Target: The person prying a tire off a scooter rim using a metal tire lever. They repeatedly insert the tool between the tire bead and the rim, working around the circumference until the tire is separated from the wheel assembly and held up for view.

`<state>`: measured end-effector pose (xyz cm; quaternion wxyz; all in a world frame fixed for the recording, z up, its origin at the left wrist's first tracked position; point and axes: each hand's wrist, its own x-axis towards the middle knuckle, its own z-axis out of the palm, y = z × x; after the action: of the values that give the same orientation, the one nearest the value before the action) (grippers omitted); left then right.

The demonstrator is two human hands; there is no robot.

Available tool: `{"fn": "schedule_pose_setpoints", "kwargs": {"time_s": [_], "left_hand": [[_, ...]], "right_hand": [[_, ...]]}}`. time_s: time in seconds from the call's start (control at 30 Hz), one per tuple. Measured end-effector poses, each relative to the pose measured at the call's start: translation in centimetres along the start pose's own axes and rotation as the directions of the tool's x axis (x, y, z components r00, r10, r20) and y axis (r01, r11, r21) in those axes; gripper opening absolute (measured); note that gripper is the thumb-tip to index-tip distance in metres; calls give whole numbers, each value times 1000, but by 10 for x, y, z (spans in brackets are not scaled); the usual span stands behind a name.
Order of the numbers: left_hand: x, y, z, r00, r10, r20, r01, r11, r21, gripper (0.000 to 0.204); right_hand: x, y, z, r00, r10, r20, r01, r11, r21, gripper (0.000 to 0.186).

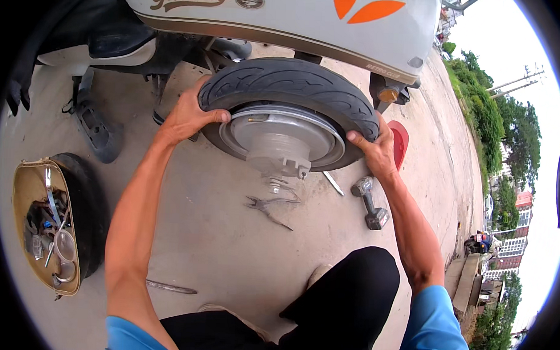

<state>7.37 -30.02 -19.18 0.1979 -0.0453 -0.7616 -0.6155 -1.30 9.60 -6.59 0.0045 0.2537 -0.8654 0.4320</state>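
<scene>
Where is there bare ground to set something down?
Bare ground lies between the pliers, left forearm and black-clad knee; more lies to the right of the right forearm. It is crowded near the wheel, where pliers, rod and cordless tool lie, and inside the tool bin.

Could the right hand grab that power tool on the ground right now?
Probably not: the right hand is busy holding the tyre, though the power tool lies close by with nothing covering it.
</scene>
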Motion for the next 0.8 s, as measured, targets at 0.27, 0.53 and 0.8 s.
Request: {"fn": "schedule_pose_setpoints", "kwargs": {"time_s": [0.27, 0.53, 0.8], "left_hand": [[27, 67, 7, 998, -32, 48, 24, 986, 166, 77], [44, 111, 25, 992, 23, 127, -86, 850, 520, 95], [-29, 84, -28, 997, -59, 55, 4, 711, 703, 106]], "right_hand": [[-34, 63, 7, 987, 122, 104, -136, 981, 140, 99], [-138, 286, 32, 962, 274, -7, -242, 835, -494, 72], [-170, 304, 45, 934, 210, 289, -43, 870, -491, 22]]}}
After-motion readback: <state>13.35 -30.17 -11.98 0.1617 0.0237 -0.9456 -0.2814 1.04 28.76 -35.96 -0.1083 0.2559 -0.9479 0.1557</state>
